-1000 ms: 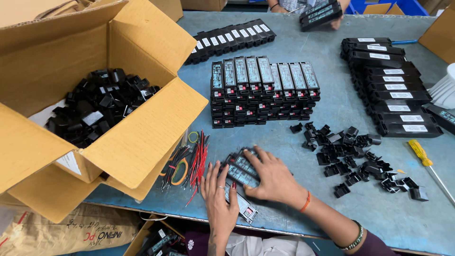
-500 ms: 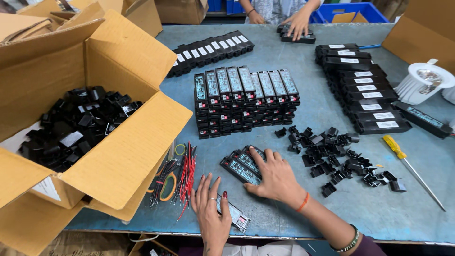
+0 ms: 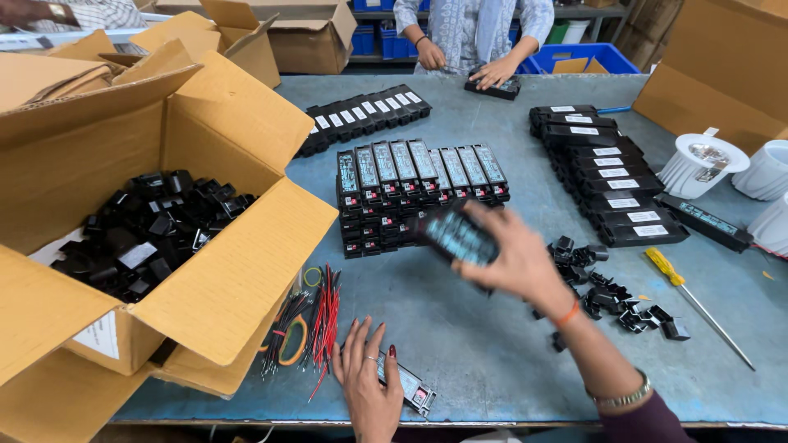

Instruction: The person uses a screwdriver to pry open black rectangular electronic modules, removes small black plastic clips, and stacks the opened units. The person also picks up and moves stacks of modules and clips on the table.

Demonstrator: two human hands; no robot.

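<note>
Black module (image 3: 455,236) gripped in right hand (image 3: 513,258), above the table (image 3: 492,344).

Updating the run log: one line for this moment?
left hand: flat on small module | right hand: holds black modules over table

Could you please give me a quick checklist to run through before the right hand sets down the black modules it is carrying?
1. Grip: right hand is closed on the black modules, though blurred: ok.
2. Stack in front: the stacked modules stand in even rows: ok.
3. Left hand lies flat on a module at the table's near edge: ok.
4. Loose black clips lie scattered beside the right wrist: not ok.
5. Red and black wires lie apart from the stack: ok.
6. How many modules the hand holds: cannot tell.
</note>
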